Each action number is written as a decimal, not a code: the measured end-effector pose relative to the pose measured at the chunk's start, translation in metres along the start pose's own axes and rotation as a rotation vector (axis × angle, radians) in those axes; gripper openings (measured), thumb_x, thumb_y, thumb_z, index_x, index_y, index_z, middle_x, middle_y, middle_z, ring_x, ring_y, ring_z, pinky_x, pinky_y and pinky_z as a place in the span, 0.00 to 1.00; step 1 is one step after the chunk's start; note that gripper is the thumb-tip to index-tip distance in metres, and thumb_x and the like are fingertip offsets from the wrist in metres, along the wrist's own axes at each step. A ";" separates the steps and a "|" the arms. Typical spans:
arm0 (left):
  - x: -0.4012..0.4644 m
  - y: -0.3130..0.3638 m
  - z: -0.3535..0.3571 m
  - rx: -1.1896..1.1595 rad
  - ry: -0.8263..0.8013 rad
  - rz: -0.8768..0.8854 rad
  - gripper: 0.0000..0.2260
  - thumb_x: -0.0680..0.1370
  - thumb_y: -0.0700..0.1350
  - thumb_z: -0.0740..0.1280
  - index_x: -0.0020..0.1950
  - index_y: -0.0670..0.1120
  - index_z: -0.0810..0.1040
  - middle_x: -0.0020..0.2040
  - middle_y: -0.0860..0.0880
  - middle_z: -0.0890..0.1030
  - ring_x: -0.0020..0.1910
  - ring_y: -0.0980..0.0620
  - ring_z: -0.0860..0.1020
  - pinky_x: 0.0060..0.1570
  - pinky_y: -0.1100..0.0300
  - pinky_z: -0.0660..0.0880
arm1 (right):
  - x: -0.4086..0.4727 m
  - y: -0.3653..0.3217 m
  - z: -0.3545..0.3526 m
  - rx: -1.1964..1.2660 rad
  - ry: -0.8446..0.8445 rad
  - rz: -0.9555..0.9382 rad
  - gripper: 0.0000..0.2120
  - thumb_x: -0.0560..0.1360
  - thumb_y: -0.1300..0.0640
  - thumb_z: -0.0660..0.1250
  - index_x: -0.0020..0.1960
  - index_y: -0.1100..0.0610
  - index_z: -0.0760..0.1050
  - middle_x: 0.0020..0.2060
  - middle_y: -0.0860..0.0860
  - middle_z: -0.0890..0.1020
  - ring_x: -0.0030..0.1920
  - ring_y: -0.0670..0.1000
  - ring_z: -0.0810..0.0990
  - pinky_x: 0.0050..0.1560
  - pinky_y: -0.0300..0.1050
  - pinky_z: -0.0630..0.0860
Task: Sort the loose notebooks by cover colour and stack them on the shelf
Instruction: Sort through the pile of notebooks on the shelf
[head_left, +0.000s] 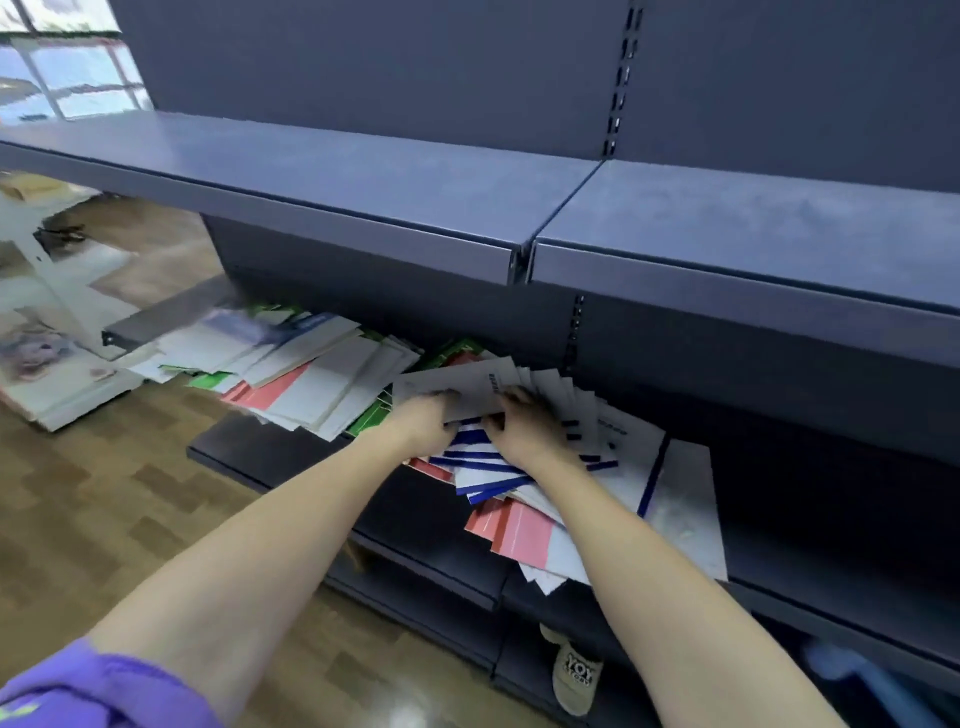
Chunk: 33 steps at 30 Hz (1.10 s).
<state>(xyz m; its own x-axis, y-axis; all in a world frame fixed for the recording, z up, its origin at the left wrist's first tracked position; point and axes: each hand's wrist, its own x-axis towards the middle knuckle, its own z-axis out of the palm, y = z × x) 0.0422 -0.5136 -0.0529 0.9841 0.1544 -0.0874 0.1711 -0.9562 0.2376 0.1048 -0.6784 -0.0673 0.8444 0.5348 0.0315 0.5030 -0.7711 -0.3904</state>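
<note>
Loose notebooks lie scattered on the lower dark shelf (244, 452). A fanned bunch of white, blue-spined notebooks (483, 470) lies under my hands. My left hand (423, 423) grips the near edge of a grey-white notebook (457, 384) on top of the fan. My right hand (524, 426) curls over the same fan and holds several of its notebooks. Red-and-white notebooks (514, 530) stick out below the fan. To the left lies a heap of white, red and green notebooks (311, 379).
An upper blue-grey shelf (363, 171) overhangs the pile, joined to a second shelf section (753, 228) on the right. A white plastic-wrapped sheet (685, 504) lies at the right of the pile. Papers (57, 374) lie on the wooden floor at left. A slippered foot (574, 675) shows below.
</note>
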 end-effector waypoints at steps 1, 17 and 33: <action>0.003 -0.002 0.001 0.035 -0.013 0.043 0.22 0.80 0.46 0.62 0.75 0.46 0.68 0.70 0.43 0.75 0.66 0.42 0.74 0.63 0.52 0.73 | -0.003 -0.001 0.000 -0.009 0.013 0.015 0.23 0.82 0.45 0.57 0.75 0.53 0.66 0.75 0.51 0.67 0.73 0.56 0.65 0.69 0.48 0.66; -0.009 -0.031 -0.013 0.397 0.042 0.383 0.16 0.77 0.37 0.65 0.65 0.42 0.74 0.58 0.41 0.81 0.57 0.39 0.79 0.47 0.51 0.74 | -0.056 -0.055 0.018 -0.275 0.170 0.335 0.39 0.78 0.34 0.60 0.79 0.57 0.56 0.72 0.57 0.72 0.71 0.59 0.69 0.71 0.53 0.66; -0.043 -0.048 -0.033 0.230 0.060 0.446 0.12 0.77 0.41 0.62 0.59 0.47 0.76 0.54 0.45 0.81 0.52 0.42 0.78 0.42 0.54 0.72 | -0.095 -0.090 0.003 -0.430 0.107 0.390 0.21 0.70 0.70 0.60 0.59 0.54 0.75 0.47 0.54 0.82 0.49 0.59 0.79 0.41 0.47 0.70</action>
<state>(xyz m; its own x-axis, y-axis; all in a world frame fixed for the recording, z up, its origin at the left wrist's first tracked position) -0.0065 -0.4659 -0.0288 0.9613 -0.2738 0.0315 -0.2745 -0.9614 0.0194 -0.0210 -0.6588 -0.0380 0.9846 0.1633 0.0623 0.1627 -0.9866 0.0154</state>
